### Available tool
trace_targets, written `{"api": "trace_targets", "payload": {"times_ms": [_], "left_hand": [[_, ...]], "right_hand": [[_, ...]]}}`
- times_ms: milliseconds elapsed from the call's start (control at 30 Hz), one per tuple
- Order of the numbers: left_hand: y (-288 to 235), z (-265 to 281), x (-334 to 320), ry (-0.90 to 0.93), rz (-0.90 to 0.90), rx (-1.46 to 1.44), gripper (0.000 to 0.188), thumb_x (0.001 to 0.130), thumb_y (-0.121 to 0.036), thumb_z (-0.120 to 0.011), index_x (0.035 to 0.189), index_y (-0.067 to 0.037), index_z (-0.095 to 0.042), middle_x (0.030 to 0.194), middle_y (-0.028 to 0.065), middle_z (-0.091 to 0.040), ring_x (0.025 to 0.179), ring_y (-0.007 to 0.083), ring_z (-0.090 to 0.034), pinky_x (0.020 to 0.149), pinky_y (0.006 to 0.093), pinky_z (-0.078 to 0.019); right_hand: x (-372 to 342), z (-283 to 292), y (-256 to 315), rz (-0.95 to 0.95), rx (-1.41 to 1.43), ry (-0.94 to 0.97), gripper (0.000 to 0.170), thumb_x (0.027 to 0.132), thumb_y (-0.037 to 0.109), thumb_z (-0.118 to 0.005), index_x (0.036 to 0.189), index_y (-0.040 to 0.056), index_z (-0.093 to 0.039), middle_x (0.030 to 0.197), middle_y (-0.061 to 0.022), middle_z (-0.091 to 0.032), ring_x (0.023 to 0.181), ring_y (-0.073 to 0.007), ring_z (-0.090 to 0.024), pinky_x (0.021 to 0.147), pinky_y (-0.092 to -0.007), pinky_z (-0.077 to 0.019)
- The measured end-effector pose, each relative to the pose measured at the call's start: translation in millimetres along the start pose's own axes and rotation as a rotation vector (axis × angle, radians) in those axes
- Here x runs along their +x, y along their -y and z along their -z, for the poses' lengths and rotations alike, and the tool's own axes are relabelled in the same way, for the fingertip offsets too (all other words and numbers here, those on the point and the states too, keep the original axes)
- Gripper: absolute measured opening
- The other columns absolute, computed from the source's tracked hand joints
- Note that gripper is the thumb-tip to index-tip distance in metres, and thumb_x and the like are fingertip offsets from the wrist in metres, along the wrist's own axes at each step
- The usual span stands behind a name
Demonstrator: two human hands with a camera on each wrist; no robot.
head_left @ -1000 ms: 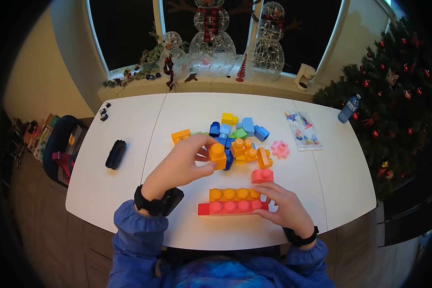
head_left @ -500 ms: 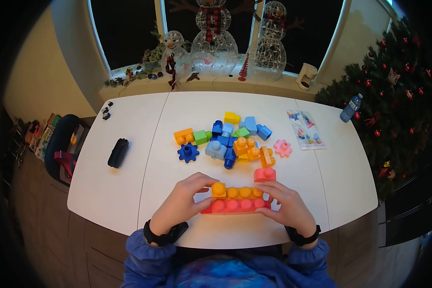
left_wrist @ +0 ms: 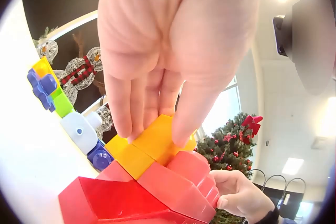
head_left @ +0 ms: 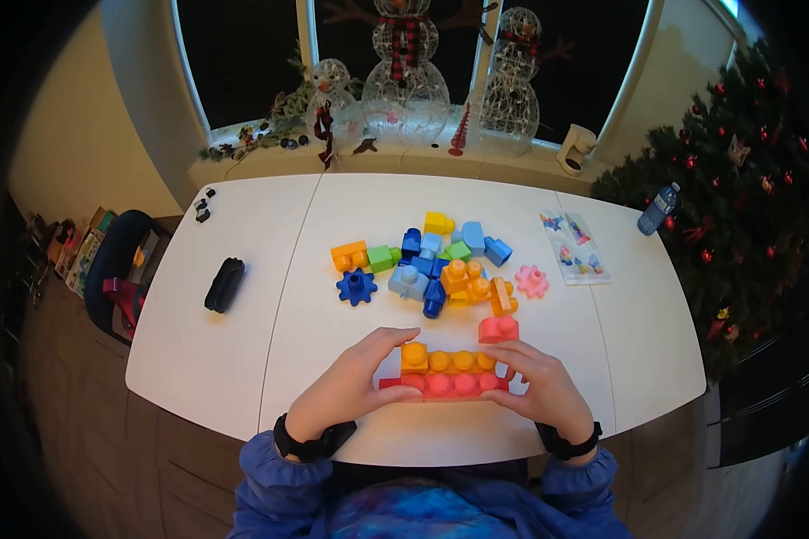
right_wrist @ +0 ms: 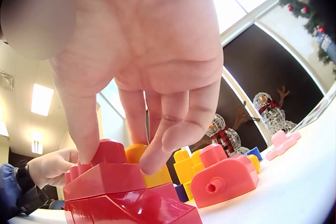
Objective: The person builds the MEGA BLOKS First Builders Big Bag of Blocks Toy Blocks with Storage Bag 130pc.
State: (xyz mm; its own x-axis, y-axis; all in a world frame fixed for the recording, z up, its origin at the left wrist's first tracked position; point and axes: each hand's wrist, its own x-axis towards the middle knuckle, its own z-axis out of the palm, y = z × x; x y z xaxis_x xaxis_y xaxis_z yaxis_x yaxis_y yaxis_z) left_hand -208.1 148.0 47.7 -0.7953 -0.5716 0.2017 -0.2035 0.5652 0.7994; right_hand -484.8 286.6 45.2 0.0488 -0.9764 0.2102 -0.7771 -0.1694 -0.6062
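Observation:
On the table in front of me lies a toy block build: a row of pink-red blocks (head_left: 452,386) beside a row of orange blocks (head_left: 463,361), over a darker red base (right_wrist: 147,203). An orange block (head_left: 413,357) sits raised on the left end of the orange row. My left hand (head_left: 342,382) is spread around that end, its thumb along the pink-red row and its fingers just beyond the raised block. At the other end, my right hand (head_left: 544,386) holds the build between thumb and fingers. A loose pink-red block (head_left: 497,330) stands just behind its fingertips.
A pile of loose blocks lies farther back, with a blue gear (head_left: 357,287) and a pink gear (head_left: 531,281) at its sides. A picture sheet (head_left: 575,247) and a water bottle (head_left: 659,208) are at right. A black case (head_left: 225,285) lies at left.
My left hand has brought the orange block down and toward me onto the left end of the orange row, then spread its fingers off it. My right hand stays at the right end.

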Motion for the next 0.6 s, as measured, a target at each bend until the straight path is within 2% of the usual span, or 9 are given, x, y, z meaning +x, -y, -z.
{"api": "trace_targets", "payload": {"times_ms": [100,200,300,400,500,600], "left_hand": [[-2.9,-8.5,-1.5,-0.023,-0.041,0.051,0.082,0.080,-0.018,-0.090,0.150,-0.007,-0.048,0.139,0.0157,-0.059,0.125,0.0334,-0.061,0.106,0.0411,-0.0511],[-1.3,-10.7,-2.6,0.015,-0.023,0.075,0.087,0.078,-0.017,-0.091,0.151,-0.008,-0.045,0.139,0.0165,-0.058,0.124,0.0366,-0.060,0.106,0.0412,-0.0503],[2.4,-11.5,-3.0,0.034,-0.017,0.080,0.085,0.078,-0.015,-0.090,0.151,-0.008,-0.046,0.139,0.0174,-0.058,0.121,0.0381,-0.060,0.105,0.0414,-0.0513],[6.4,-11.7,-2.5,0.034,-0.018,0.064,0.083,0.079,-0.015,-0.089,0.151,-0.009,-0.047,0.139,0.0174,-0.058,0.120,0.0373,-0.062,0.102,0.0418,-0.0537],[11.6,-13.0,-3.1,0.035,-0.020,0.043,0.081,0.080,-0.016,-0.088,0.150,-0.011,-0.047,0.140,0.0167,-0.059,0.119,0.0357,-0.063,0.098,0.0418,-0.0559],[13.3,-13.1,-2.2,0.036,-0.019,0.035,0.080,0.081,-0.018,-0.088,0.150,-0.011,-0.048,0.139,0.0162,-0.060,0.117,0.0348,-0.063,0.097,0.0415,-0.0567]], "right_hand": [[1.9,2.1,-0.6,0.024,-0.026,0.011,0.056,0.081,0.029,-0.087,0.130,0.0095,-0.068,0.127,-0.0107,-0.070,0.106,-0.0315,-0.071,0.087,-0.0385,-0.0599],[4.5,2.7,-2.8,0.078,-0.050,0.003,0.061,0.076,0.020,-0.092,0.131,0.0099,-0.068,0.125,-0.0101,-0.070,0.080,-0.0206,-0.071,0.074,-0.0309,-0.0591],[12.5,12.3,1.1,0.041,-0.105,0.116,0.063,0.075,0.022,-0.093,0.132,0.0107,-0.067,0.124,-0.0096,-0.070,0.084,-0.0212,-0.071,0.077,-0.0327,-0.0591],[34.2,36.8,4.8,0.001,0.003,0.113,0.061,0.078,0.028,-0.089,0.130,0.0082,-0.064,0.126,-0.0121,-0.069,0.104,-0.0326,-0.070,0.087,-0.0384,-0.0584],[69.3,45.1,-26.8,0.088,-0.102,0.026,0.063,0.078,0.024,-0.089,0.133,0.0088,-0.062,0.132,-0.0139,-0.066,0.115,-0.0345,-0.066,0.095,-0.0401,-0.0555],[105.2,40.8,-50.7,0.216,-0.152,0.043,0.066,0.078,0.018,-0.086,0.137,0.0088,-0.060,0.135,-0.0157,-0.065,0.123,-0.0360,-0.062,0.102,-0.0420,-0.0523]]}}
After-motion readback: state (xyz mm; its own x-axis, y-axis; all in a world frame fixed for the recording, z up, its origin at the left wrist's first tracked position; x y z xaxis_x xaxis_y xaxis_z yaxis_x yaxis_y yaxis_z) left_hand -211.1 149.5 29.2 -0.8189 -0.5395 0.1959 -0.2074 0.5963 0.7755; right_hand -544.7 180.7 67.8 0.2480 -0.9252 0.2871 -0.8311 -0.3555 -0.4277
